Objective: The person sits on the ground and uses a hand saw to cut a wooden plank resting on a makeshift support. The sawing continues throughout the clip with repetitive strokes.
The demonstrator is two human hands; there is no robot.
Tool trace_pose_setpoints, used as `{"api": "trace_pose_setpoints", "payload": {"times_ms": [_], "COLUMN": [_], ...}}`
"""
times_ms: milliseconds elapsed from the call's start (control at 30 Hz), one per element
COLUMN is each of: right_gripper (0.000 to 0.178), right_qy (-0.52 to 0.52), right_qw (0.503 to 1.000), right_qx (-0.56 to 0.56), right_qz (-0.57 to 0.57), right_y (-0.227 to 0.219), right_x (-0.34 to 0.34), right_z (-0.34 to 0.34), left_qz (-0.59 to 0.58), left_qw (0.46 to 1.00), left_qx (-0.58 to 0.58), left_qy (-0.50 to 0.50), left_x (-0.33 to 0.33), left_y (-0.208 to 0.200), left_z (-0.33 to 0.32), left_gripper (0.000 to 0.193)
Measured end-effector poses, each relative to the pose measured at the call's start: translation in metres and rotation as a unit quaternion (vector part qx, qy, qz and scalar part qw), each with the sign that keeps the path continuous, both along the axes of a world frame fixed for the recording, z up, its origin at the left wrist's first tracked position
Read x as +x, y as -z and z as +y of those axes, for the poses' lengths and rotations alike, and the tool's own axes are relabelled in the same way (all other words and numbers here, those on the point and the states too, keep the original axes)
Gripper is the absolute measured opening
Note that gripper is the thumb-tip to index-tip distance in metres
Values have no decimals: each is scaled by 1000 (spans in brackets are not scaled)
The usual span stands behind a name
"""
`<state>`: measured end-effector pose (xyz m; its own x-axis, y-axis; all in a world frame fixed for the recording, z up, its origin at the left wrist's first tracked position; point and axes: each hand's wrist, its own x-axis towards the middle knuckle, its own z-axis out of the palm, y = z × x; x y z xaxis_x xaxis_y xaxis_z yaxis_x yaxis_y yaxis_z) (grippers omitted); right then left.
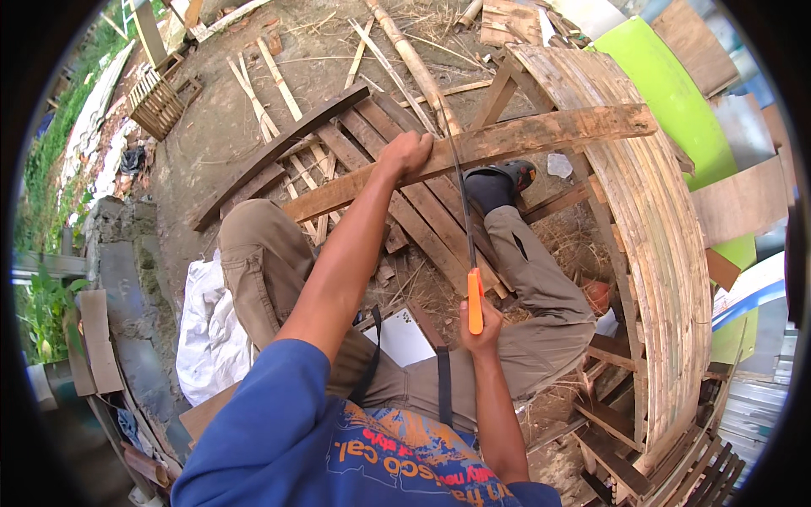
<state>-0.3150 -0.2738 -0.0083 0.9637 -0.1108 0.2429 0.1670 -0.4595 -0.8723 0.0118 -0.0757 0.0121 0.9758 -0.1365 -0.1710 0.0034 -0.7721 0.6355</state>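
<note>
A long wooden plank runs from beside my left knee to the bamboo bench on the right, its far end lying over the slats. My left hand is closed around the plank near its middle. My right hand grips the orange handle of a hand saw. The saw's narrow blade points away from me and crosses the plank just right of my left hand; whether it has cut into the wood, I cannot tell.
Below the plank lies a slatted wooden frame. The bamboo-slat bench curves along my right. Bamboo poles and thin strips lie on the dirt ahead. A white sack is by my left leg, beside a concrete block wall. A green panel leans far right.
</note>
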Motion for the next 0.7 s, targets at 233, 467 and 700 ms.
{"api": "trace_pose_setpoints", "payload": {"times_ms": [233, 467, 700], "right_gripper": [14, 8, 24], "right_qy": [1, 30, 47], "right_qw": [998, 988, 995], "right_qx": [-66, -108, -83], "right_qz": [-1, 103, 26], "right_y": [-25, -118, -119], "right_x": [-8, -96, 78], "right_z": [3, 8, 52], "left_qz": [-16, -47, -70], "left_qw": [1000, 997, 997], "left_qx": [-13, -31, -11], "left_qy": [-22, -45, -41], "left_x": [-7, -24, -26], "left_y": [-8, -14, -11], "left_z": [-2, -4, -8], "left_gripper": [64, 59, 58]}}
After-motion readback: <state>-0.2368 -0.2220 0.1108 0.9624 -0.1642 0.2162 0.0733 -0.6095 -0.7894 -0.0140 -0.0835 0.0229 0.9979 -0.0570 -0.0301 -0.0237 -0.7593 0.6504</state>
